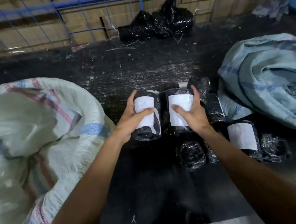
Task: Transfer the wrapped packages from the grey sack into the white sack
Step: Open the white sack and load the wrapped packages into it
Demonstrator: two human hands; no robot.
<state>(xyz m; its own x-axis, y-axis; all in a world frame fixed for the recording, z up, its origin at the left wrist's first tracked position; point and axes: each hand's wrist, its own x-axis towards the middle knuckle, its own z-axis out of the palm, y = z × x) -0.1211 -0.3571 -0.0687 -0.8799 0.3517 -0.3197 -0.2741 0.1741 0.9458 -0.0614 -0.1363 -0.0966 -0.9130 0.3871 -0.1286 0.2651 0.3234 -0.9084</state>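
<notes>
The black, scuffed table (pixel 138 71) carried the white sack (pixel 25 146) at left and the grey sack (pixel 271 84) at right. Black wrapped packages (pixel 190 153) lay between them; another black bundle (pixel 156 24) sat at the far edge.

From the white sack (pixel 35 145), you have bare dark table (pixel 138 71) toward the blue wire fence (pixel 91 1). Rightward, wrapped packages (pixel 190 153) crowd the way to the grey sack (pixel 271 84); a black bundle (pixel 158 24) blocks the fence foot.

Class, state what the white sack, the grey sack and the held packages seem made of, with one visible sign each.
White sack: probably woven plastic, matte; striped weave shows. Grey sack: likely similar weave, frayed threads. Packages: glossy black plastic film, crinkled highlights; labels look like paper.
</notes>
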